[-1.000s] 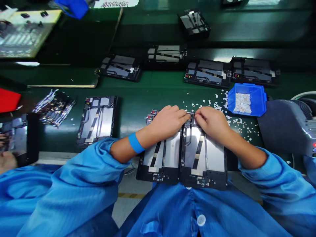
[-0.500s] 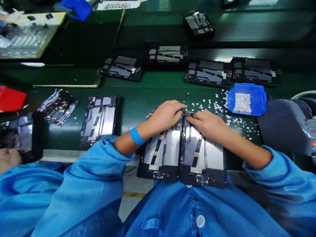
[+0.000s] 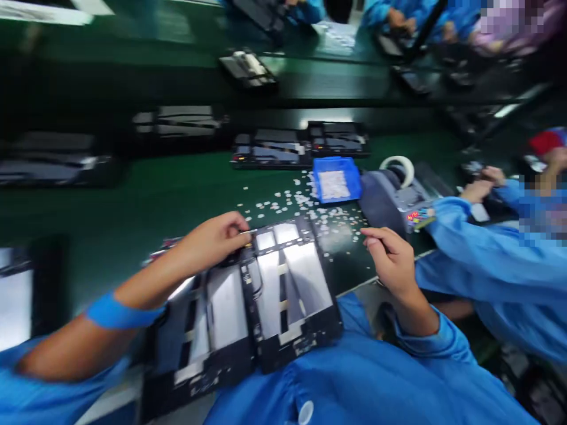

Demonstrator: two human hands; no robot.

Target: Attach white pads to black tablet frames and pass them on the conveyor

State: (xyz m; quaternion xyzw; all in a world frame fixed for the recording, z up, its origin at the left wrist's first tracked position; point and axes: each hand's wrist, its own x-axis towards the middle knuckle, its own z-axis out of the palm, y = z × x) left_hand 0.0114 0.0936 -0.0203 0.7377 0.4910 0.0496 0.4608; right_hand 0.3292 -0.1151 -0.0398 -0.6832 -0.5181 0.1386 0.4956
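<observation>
Two opened tablets with bare silver batteries lie side by side against my body: the left tablet (image 3: 228, 307) and the right tablet (image 3: 308, 277). My left hand (image 3: 212, 239), with a blue band at the wrist, reaches over the left one. Its thumb and forefinger close at the upper inner corner of the right tablet; what they pinch is too small to make out. Off the tablets to the right, my right hand (image 3: 392, 260) is raised with curled fingers, thumb and forefinger together. Anything between those fingertips is too small to see. Small white pieces (image 3: 301, 200) lie scattered beyond the tablets.
A blue bin (image 3: 339, 177) of white pieces stands beside a grey tape dispenser (image 3: 385, 198). More opened tablets (image 3: 270, 147) line the green bench behind. Another tablet (image 3: 15, 295) lies at far left. A co-worker's sleeve (image 3: 478, 254) is close on the right.
The view has swung to the right. My right hand has left the right tablet and moved right, away from it. My left hand stays near the tablets' top edge.
</observation>
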